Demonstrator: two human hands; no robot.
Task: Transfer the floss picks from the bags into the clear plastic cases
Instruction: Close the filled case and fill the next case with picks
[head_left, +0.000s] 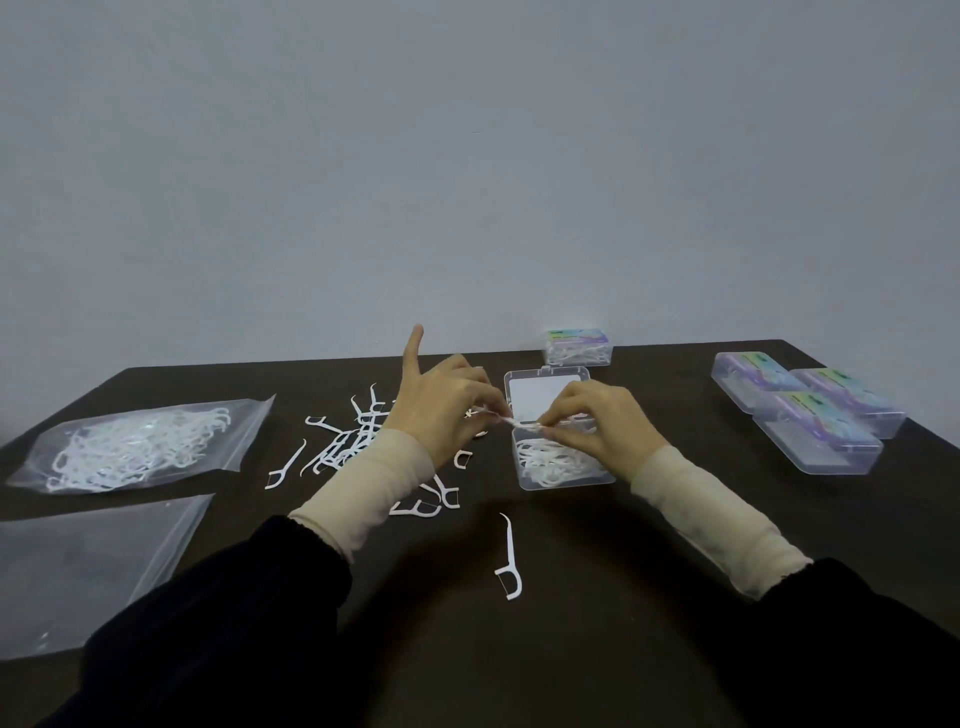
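Observation:
An open clear plastic case (563, 479) sits mid-table, partly filled with white floss picks, its lid (540, 395) laid back. My left hand (441, 410) and my right hand (597, 421) meet just above the case, both pinching a small bundle of floss picks (519, 423) between the fingertips. The left little finger sticks up. A loose pile of picks (353, 441) lies on the table under my left wrist. One single pick (509, 561) lies nearer to me.
At the left a clear bag (140, 447) holds many picks, with an empty flat bag (88, 566) in front of it. A shut filled case (577, 347) stands by the wall. Three shut cases (810, 410) are grouped at the right. The table (649, 545) is dark brown.

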